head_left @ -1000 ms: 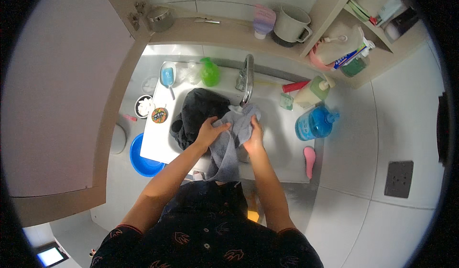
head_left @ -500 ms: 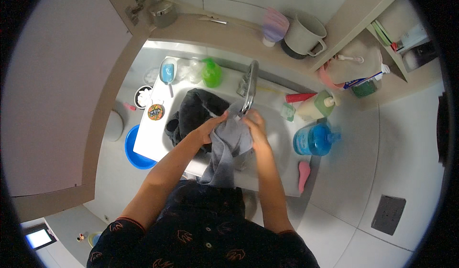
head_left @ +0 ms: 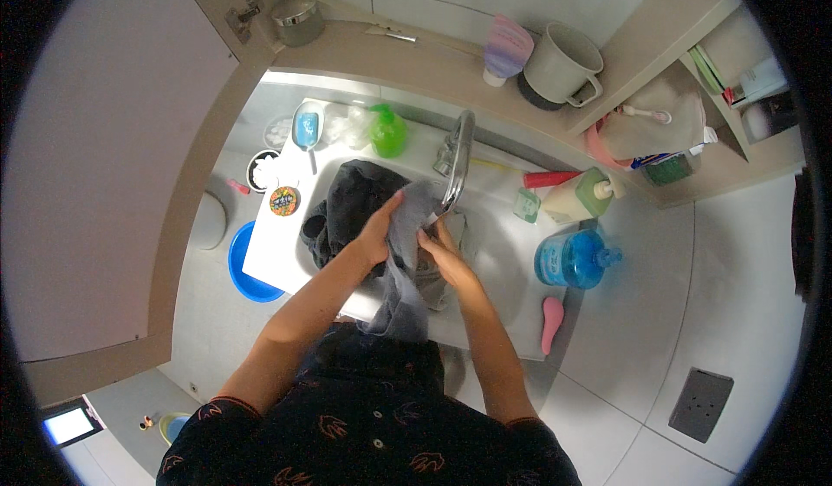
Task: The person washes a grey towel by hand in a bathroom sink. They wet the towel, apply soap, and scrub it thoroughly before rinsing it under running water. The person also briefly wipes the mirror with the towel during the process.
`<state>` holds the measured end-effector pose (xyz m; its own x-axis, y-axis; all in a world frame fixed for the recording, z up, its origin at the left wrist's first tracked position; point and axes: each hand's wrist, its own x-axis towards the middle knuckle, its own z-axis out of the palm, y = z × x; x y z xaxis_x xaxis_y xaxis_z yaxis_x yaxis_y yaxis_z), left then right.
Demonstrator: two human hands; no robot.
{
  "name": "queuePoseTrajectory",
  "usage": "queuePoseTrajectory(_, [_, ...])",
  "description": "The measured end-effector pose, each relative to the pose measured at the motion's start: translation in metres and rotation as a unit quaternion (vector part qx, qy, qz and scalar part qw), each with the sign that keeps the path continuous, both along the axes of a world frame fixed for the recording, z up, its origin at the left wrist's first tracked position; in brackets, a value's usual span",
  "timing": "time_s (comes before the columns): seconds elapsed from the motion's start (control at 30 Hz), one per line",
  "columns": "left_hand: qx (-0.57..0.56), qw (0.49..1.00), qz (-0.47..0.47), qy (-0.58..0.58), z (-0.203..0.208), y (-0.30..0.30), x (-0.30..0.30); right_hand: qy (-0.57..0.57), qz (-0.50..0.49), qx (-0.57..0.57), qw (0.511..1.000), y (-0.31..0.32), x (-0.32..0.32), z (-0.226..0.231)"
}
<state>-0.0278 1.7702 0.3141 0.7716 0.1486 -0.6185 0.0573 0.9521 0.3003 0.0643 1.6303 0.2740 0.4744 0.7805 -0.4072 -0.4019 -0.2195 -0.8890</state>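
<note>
A grey cloth [head_left: 403, 287] stretches from just under the chrome tap [head_left: 462, 161] down over the front of the white washbasin [head_left: 511, 313]. My left hand [head_left: 379, 233] is closed on its left edge, thumb upward. On the other side, close below the spout, my right hand [head_left: 444, 250] grips the cloth near a small white tag; some of its fingers are hidden. Left of my hands a dark, bunched garment [head_left: 354, 200] fills that side of the basin. Beneath my right hand lies a paler, greyish fabric [head_left: 464, 236] in the basin.
A green pump bottle [head_left: 387, 132], a scoop [head_left: 307, 129] and a round tin [head_left: 283, 201] stand at the basin's left. On its right are a cream pump bottle [head_left: 579, 197], a blue bottle [head_left: 572, 259] and a pink hairbrush [head_left: 552, 323]. A shelf with a mug [head_left: 559, 65] overhangs behind.
My right hand has moved down and slightly left from beside the spout, its grip shifting on the cloth. The cloth has narrowed, uncovering the paler fabric below. My left hand has risen slightly.
</note>
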Motion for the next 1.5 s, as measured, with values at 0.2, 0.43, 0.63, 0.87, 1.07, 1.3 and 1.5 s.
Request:
queuePoseTrajectory(0.2, [0.329, 0.930, -0.008, 0.162, -0.048, -0.017, -0.008, 0.185, -0.137, 0.068, 0.971, -0.008, 0.001, -0.032])
queuePoseTrajectory(0.43, [0.069, 0.989, -0.111, 0.067, -0.014, -0.032, -0.010, -0.351, 0.022, -0.061, 0.934, 0.005, -0.013, 0.024])
queuePoseTrajectory(0.63, [0.093, 0.990, -0.010, 0.102, -0.037, -0.035, -0.024, -0.395, -0.106, -0.112, 0.905, 0.001, 0.036, 0.010])
queuePoseTrajectory(0.87, [0.199, 0.969, 0.080, 0.118, -0.076, -0.012, -0.049, -0.199, -0.171, 0.039, 0.964, 0.036, 0.052, -0.035])
queuePoseTrajectory(1.07, [0.026, 0.990, 0.049, 0.131, -0.001, -0.002, -0.059, 0.021, -0.117, 0.168, 0.978, 0.055, -0.014, 0.029])
queuePoseTrajectory(1.3, [-0.046, 0.995, 0.087, -0.008, -0.007, 0.013, -0.072, -0.073, -0.340, 0.084, 0.934, 0.037, 0.039, -0.052])
queuePoseTrajectory(1.5, [-0.001, 0.988, 0.128, 0.083, -0.012, 0.005, -0.074, 0.111, -0.320, 0.131, 0.932, 0.062, 0.054, -0.053])
